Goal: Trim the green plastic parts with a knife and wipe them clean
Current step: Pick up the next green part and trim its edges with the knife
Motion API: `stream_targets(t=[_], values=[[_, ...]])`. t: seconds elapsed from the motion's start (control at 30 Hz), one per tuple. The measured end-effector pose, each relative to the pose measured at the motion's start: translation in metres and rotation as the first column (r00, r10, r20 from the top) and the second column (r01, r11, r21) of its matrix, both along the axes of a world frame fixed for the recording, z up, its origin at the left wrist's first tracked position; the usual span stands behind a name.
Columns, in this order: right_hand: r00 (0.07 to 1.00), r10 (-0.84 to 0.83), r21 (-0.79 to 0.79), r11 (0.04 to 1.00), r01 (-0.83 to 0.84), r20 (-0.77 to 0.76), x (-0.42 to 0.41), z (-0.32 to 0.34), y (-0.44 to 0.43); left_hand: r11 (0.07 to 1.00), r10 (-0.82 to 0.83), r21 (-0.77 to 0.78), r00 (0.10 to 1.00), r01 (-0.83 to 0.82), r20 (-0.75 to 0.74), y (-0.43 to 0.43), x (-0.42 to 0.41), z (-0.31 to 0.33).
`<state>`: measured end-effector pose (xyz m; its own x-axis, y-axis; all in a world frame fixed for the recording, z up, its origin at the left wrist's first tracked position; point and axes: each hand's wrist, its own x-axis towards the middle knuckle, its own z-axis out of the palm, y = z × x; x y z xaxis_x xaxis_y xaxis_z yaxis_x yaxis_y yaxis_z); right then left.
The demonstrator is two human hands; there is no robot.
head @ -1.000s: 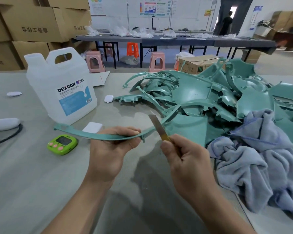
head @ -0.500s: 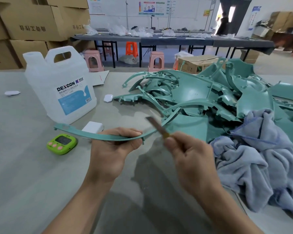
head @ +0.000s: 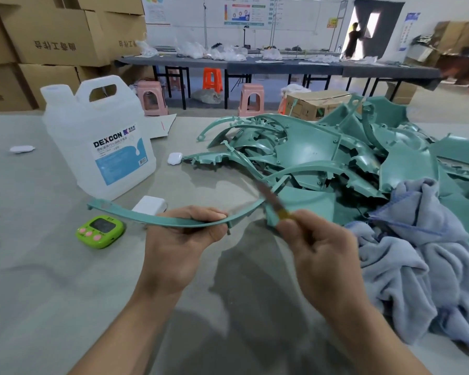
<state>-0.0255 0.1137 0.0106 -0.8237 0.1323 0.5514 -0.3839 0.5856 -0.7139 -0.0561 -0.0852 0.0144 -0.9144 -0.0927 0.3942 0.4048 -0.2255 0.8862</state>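
My left hand (head: 178,247) grips a long curved green plastic strip (head: 125,213) near its middle, holding it level above the table. My right hand (head: 320,255) pinches a thin knife (head: 271,201) whose blurred blade lies against the strip's right end. A heap of green plastic parts (head: 322,158) fills the table behind and to the right. A crumpled blue-grey cloth (head: 423,255) lies at the right, partly over the heap.
A white DEXCON jug (head: 100,142) stands at the left. In front of it sit a green timer (head: 100,231) and a small white box (head: 149,205). A white case (head: 174,158) lies by the heap. Cardboard boxes, stools and long tables stand behind.
The knife blade has tipped further left and down along the strip's right end and is blurred by motion. My left hand keeps the strip almost still.
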Motion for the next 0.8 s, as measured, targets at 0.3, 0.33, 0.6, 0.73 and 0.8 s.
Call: stream_targets(t=[0.3,0.33,0.6,0.73,0.8], values=[[0.992,-0.123,0.011,0.992,0.124,-0.024,-0.003,-0.004,0.013,0.999,-0.005,-0.047,1.000,0.004,-0.008,0.001,0.000,0.000],[0.999,-0.035,0.052,0.998,0.037,-0.026,0.002,-0.004,0.007,0.998,0.001,-0.060,1.000,-0.001,-0.008,0.002,0.000,0.000],[0.953,-0.299,0.042,0.954,0.297,0.057,-0.011,-0.002,0.023,0.995,-0.006,-0.098,1.000,0.005,-0.007,0.001,0.002,0.001],[0.986,-0.157,0.055,0.986,0.160,-0.063,0.003,-0.003,0.008,0.999,0.008,-0.044,0.999,-0.006,0.036,-0.003,0.000,0.002],[0.993,-0.104,0.067,0.992,0.108,-0.061,0.003,-0.003,0.004,0.999,0.008,-0.050,1.000,-0.007,0.026,-0.003,0.000,0.003]])
